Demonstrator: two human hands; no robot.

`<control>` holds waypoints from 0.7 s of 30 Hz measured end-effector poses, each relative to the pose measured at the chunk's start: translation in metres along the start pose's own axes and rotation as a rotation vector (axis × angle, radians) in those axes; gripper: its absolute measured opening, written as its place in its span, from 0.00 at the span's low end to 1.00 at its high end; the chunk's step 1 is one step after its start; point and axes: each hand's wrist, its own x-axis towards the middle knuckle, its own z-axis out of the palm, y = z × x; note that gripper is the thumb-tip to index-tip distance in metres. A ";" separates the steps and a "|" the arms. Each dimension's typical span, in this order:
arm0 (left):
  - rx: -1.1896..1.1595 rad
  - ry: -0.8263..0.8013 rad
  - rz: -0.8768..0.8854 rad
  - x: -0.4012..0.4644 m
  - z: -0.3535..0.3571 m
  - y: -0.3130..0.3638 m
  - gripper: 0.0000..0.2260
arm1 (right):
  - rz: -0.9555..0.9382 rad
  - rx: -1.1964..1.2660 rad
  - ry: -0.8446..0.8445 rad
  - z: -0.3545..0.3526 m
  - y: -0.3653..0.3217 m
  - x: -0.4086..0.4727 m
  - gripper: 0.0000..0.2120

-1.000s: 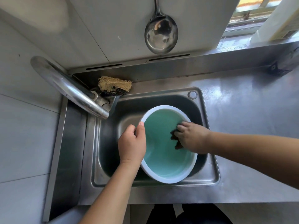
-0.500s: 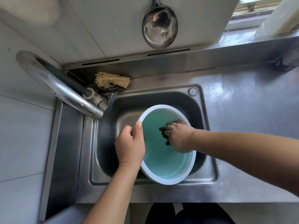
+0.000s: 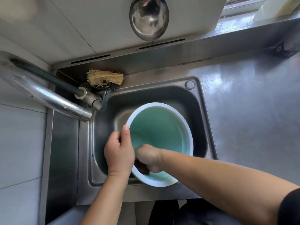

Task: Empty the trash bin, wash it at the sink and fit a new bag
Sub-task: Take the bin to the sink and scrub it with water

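Note:
The trash bin [image 3: 162, 127], teal inside with a white rim, lies tilted in the steel sink [image 3: 201, 127], its mouth facing up toward me. My left hand [image 3: 119, 151] grips the bin's left rim, thumb over the edge. Inside the bin, at its near left wall, my right hand [image 3: 149, 157] holds a dark scrubbing pad [image 3: 141, 168] pressed against the wall. The pad is mostly hidden under my fingers.
A chrome faucet [image 3: 53, 99] reaches over the sink's left edge. A loofah scrubber [image 3: 104, 77] lies on the back ledge beside it. A steel ladle [image 3: 149, 18] hangs on the wall above. Steel countertop [image 3: 251, 111] extends to the right.
My right hand has swept with the pad from the bin's right wall across to its near left wall. My left hand keeps its grip on the rim.

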 end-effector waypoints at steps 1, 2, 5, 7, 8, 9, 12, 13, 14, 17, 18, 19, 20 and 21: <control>-0.019 0.009 -0.036 0.002 -0.002 -0.003 0.24 | -0.035 0.180 -0.019 0.005 -0.009 0.002 0.12; -0.031 0.015 -0.071 0.005 -0.005 -0.006 0.24 | -0.081 0.349 -0.044 0.009 -0.018 0.004 0.10; -0.071 0.024 -0.160 0.008 -0.010 -0.009 0.22 | -0.115 0.831 0.009 0.016 -0.049 0.009 0.13; -0.087 0.034 -0.197 0.008 -0.012 -0.008 0.21 | -0.183 1.030 0.122 0.010 -0.070 0.015 0.19; -0.090 0.039 -0.210 0.008 -0.013 -0.008 0.21 | -0.211 1.128 0.182 0.003 -0.079 0.018 0.20; -0.092 0.042 -0.221 0.008 -0.014 -0.008 0.21 | -0.206 1.236 0.239 -0.007 -0.086 0.023 0.20; -0.098 0.033 -0.234 0.008 -0.017 -0.007 0.21 | -0.120 1.410 0.492 -0.032 -0.091 0.036 0.18; -0.106 0.027 -0.232 0.007 -0.016 -0.007 0.22 | -0.113 1.403 0.552 -0.034 -0.090 0.038 0.17; -0.117 0.023 -0.230 0.007 -0.015 -0.006 0.23 | -0.114 1.374 0.582 -0.032 -0.090 0.040 0.18; -0.122 0.002 -0.222 0.009 -0.013 -0.009 0.24 | -0.195 1.160 0.517 -0.006 -0.085 0.047 0.25; -0.112 -0.012 -0.212 0.009 -0.014 -0.010 0.23 | -0.219 1.012 0.479 0.005 -0.081 0.049 0.25; -0.102 -0.025 -0.200 0.009 -0.015 -0.012 0.22 | -0.233 0.857 0.428 0.015 -0.074 0.050 0.23; -0.096 -0.035 -0.190 0.010 -0.016 -0.013 0.21 | -0.226 0.718 0.364 0.024 -0.065 0.050 0.21; -0.092 -0.041 -0.179 0.011 -0.018 -0.015 0.21 | -0.216 0.589 0.278 0.032 -0.052 0.050 0.20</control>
